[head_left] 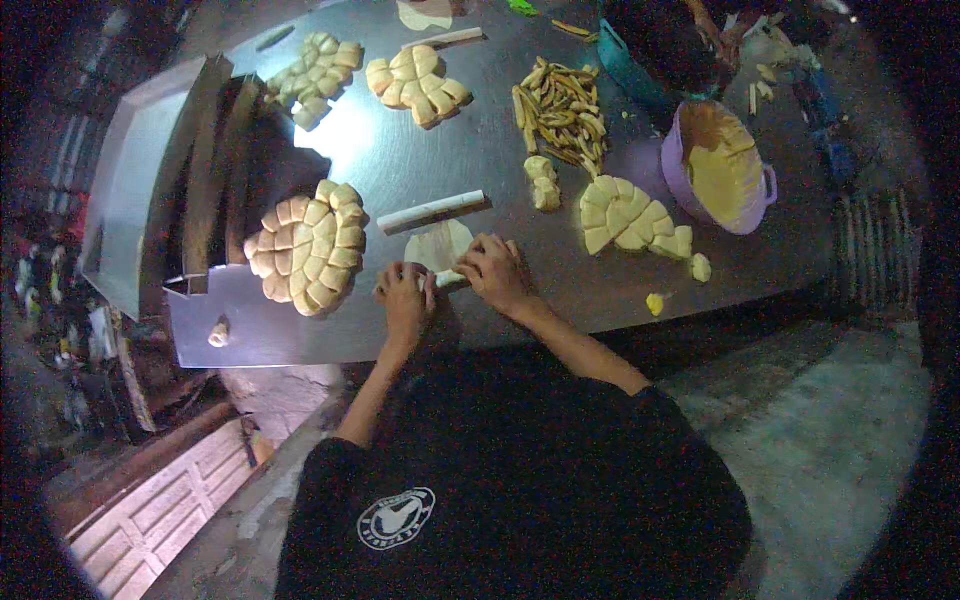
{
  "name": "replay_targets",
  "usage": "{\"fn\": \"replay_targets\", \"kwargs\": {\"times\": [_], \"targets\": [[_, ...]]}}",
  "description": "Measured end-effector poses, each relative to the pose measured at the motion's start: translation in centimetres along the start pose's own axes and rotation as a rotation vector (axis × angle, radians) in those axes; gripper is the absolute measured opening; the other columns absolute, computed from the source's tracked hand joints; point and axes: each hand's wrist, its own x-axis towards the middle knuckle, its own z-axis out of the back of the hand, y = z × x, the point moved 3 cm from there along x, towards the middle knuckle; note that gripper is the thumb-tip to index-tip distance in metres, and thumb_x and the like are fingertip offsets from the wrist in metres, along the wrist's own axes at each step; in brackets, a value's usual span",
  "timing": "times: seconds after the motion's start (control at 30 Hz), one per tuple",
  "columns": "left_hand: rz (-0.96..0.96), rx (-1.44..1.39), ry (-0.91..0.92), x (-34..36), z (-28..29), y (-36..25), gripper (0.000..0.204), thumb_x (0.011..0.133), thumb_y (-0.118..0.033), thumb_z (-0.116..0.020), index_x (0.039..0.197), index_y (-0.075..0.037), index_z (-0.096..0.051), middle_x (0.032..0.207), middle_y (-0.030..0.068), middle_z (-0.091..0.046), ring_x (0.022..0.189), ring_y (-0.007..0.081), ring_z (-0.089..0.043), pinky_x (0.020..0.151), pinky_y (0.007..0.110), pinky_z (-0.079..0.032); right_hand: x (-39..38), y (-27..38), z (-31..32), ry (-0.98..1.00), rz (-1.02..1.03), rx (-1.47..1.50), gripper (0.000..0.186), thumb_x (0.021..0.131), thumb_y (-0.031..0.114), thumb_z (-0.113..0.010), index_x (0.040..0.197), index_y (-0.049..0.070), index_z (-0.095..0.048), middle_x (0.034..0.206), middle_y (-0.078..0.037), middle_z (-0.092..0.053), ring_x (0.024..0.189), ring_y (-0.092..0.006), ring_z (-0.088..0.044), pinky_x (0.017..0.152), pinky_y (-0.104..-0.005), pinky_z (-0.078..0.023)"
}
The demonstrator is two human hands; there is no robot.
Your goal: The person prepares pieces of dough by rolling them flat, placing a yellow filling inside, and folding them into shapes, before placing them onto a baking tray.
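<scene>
At the near edge of a metal table, my left hand (pixel 404 296) and my right hand (pixel 494 270) are side by side with fingers curled down. Between them shows a small pale dough roll (pixel 450 279), its ends hidden under my fingers. A thin flat sheet of dough (pixel 440 240) lies just beyond, partly under my hands. Past it rests a pale rolling pin (pixel 430 212). To the left sits a cluster of cut dough pieces (pixel 308 247); more dough pieces (pixel 628 217) lie fanned out to the right.
Banana-like strips (pixel 562 112) are heaped at the far right, near a purple basin (pixel 680 165) of yellow mixture and a teal basin (pixel 625 62). Another person's hand (pixel 722 45) works there. Metal trays (pixel 140 190) stand on the left. A small roll (pixel 219 333) lies near the left corner.
</scene>
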Motion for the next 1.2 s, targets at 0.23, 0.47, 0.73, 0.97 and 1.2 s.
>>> {"fn": "replay_targets", "kwargs": {"times": [0.23, 0.47, 0.73, 0.97, 1.2], "targets": [[-0.258, -0.033, -0.139, -5.4, -2.9, -2.3, 0.057, 0.094, -0.025, -0.054, 0.144, -0.002, -0.038, 0.15, 0.0208, -0.034, 0.14, 0.0402, -0.029, 0.112, 0.056, -0.024, -3.1, 1.3, -1.0, -0.172, 0.322, 0.232, 0.048, 0.092, 0.021, -0.055, 0.135, 0.001, -0.048, 0.142, -0.02, -0.045, 0.135, -0.0385, -0.038, 0.112, -0.054, -0.025], [-0.182, 0.112, -0.18, 4.3, -2.7, -0.1, 0.061, 0.1, -0.026, -0.041, 0.151, 0.001, -0.022, 0.159, 0.0231, -0.015, 0.147, 0.0401, -0.016, 0.118, 0.055, -0.013, 5.6, 0.8, -1.5, -0.156, 0.211, -0.192, 0.073, 0.095, 0.035, -0.048, 0.153, 0.001, -0.02, 0.16, -0.021, -0.017, 0.148, -0.0376, -0.014, 0.117, -0.0592, -0.008], [-0.22, 0.058, 0.095, -3.3, 0.4, -2.7, 0.068, 0.099, -0.035, -0.045, 0.153, -0.002, -0.021, 0.159, 0.0231, -0.017, 0.148, 0.0375, -0.014, 0.118, 0.056, -0.01, -1.2, -0.2, -0.3, 0.035, 0.314, -0.097, 0.066, 0.098, 0.031, -0.046, 0.15, -0.003, -0.025, 0.154, -0.022, -0.03, 0.143, -0.0387, -0.029, 0.117, -0.0578, -0.014], [-0.121, -0.086, -0.193, 6.5, -0.1, 1.4, 0.066, 0.093, -0.034, -0.058, 0.145, -0.002, -0.034, 0.149, 0.0222, -0.032, 0.14, 0.0387, -0.029, 0.114, 0.053, -0.023, 8.8, -1.0, 0.1, -0.129, 0.25, -0.147, 0.054, 0.093, 0.028, -0.057, 0.14, 0.004, -0.046, 0.138, -0.018, -0.052, 0.131, -0.0367, -0.045, 0.111, -0.0542, -0.028], [-0.149, 0.033, 0.0, 9.9, 0.3, 4.3, 0.045, 0.085, -0.023, -0.069, 0.126, -0.011, -0.053, 0.126, 0.0178, -0.047, 0.121, 0.0346, -0.045, 0.101, 0.048, -0.036, 12.5, 1.1, 0.6, 0.137, 0.269, 0.026, 0.052, 0.084, 0.018, -0.071, 0.133, 0.009, -0.056, 0.122, -0.014, -0.061, 0.11, -0.0343, -0.057, 0.093, -0.043, -0.045]]}}
